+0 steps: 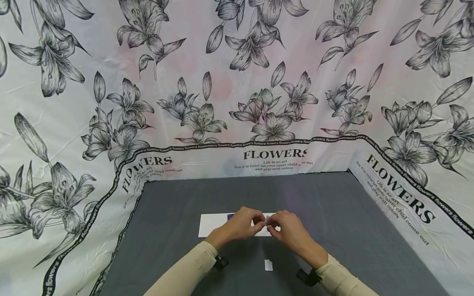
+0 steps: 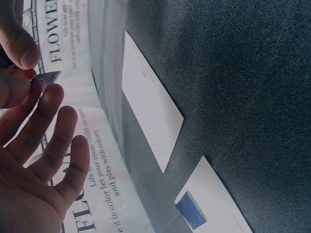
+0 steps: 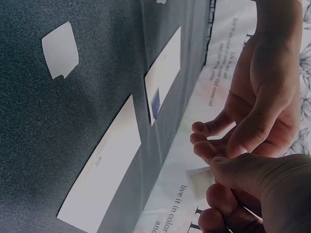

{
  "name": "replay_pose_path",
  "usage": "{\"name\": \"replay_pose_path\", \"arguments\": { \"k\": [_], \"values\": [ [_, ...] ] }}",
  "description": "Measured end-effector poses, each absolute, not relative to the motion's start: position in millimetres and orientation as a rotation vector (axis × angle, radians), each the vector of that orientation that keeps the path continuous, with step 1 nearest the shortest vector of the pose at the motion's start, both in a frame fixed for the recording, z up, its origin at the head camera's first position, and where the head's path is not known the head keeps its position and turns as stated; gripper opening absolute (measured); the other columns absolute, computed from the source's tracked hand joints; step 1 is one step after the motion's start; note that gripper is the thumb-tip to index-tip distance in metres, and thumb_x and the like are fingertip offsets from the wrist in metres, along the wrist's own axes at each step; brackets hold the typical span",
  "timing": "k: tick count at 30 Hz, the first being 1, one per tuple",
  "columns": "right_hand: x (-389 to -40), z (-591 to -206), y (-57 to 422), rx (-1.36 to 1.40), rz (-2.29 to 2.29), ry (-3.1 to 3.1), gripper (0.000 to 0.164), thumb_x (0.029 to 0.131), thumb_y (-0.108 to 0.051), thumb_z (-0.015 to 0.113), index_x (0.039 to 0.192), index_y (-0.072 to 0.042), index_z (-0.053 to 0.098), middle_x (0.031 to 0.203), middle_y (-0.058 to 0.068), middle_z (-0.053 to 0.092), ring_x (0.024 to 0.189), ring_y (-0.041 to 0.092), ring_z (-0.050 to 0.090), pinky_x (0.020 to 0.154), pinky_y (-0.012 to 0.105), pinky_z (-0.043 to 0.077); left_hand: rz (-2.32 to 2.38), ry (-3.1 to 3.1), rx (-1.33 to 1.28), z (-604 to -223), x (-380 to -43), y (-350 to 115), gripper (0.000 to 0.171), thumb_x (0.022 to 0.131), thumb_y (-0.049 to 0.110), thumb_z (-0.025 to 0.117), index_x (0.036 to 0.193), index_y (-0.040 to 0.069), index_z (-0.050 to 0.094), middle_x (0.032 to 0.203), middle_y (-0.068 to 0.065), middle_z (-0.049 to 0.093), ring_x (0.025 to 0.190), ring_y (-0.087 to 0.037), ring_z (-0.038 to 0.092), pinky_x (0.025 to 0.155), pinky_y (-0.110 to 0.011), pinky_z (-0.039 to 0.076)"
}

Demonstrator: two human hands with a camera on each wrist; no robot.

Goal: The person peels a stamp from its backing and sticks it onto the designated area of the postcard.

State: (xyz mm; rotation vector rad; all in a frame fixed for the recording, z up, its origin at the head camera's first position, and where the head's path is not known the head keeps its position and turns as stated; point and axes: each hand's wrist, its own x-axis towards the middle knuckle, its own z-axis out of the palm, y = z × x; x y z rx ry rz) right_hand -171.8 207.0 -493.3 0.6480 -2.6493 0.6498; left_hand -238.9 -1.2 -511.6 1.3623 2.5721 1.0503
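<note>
Both hands meet above two white envelope-like cards. My left hand (image 1: 241, 223) pinches a small thin stamp-like sticker (image 2: 47, 77) between thumb and forefinger, its other fingers spread. Thumb and fingertips of my right hand (image 1: 290, 230) pinch the same piece from the other side. In the right wrist view the sticker (image 3: 200, 182) looks pale and partly see-through, mostly covered by fingers. Beneath the left hand lies the left card (image 1: 212, 225), bearing a blue stamp (image 2: 191, 210). The right card (image 2: 149, 107) has small print and lies partly behind the hands.
A small white paper piece with a torn corner (image 3: 60, 51) lies on the dark grey cloth (image 1: 177, 201) nearer to me, between the forearms. Flower-printed white fabric (image 1: 222, 90) rises behind the table and along both sides.
</note>
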Motion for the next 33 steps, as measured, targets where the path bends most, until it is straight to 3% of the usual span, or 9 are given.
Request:
{"name": "replay_pose_path", "arguments": {
  "k": [4,11,19,27,33],
  "values": [
    [-171.5,-494.5,206.5,0.648,0.652,-2.637,0.016,0.082,-0.002,0.091,0.090,-0.013,0.083,0.082,-0.007,0.073,0.078,0.010,0.066,0.071,0.029,0.056,1.054,2.569,1.352,-511.1,-238.5,-1.5,0.012,0.107,0.013,0.068,0.107,0.010,0.080,0.092,0.001,0.079,0.079,0.002,0.064,0.078,-0.023,0.058],
    [-171.6,-496.9,206.1,0.658,0.641,-2.607,0.013,0.085,-0.007,0.092,0.088,-0.014,0.082,0.081,-0.007,0.073,0.078,0.010,0.066,0.071,0.030,0.055,1.095,2.539,1.331,-509.9,-236.8,-2.3,0.013,0.107,0.015,0.069,0.107,0.011,0.081,0.093,0.001,0.080,0.079,0.002,0.065,0.077,-0.018,0.054],
    [-170.9,-498.6,205.1,0.643,0.636,-2.588,0.012,0.087,-0.008,0.090,0.086,-0.015,0.081,0.079,-0.009,0.071,0.076,0.010,0.064,0.069,0.029,0.053,1.105,2.528,1.322,-510.9,-236.5,-2.3,0.017,0.110,0.021,0.067,0.109,0.012,0.081,0.096,0.002,0.081,0.082,0.002,0.067,0.081,-0.032,0.062],
    [-169.6,-499.7,205.3,0.616,0.666,-2.596,0.013,0.087,-0.005,0.088,0.086,-0.015,0.081,0.079,-0.009,0.071,0.076,0.011,0.065,0.070,0.029,0.054,1.082,2.549,1.322,-510.6,-235.8,-2.8,0.019,0.111,0.022,0.065,0.110,0.013,0.081,0.097,0.002,0.081,0.084,0.001,0.067,0.079,-0.018,0.054],
    [-168.7,-501.3,206.2,0.604,0.667,-2.589,0.013,0.086,-0.004,0.087,0.085,-0.015,0.081,0.079,-0.009,0.071,0.076,0.008,0.064,0.070,0.029,0.054,1.067,2.577,1.299,-510.7,-234.8,-3.0,0.016,0.110,0.020,0.066,0.110,0.012,0.081,0.097,0.002,0.080,0.083,0.002,0.065,0.080,-0.021,0.057]
  ]
}}
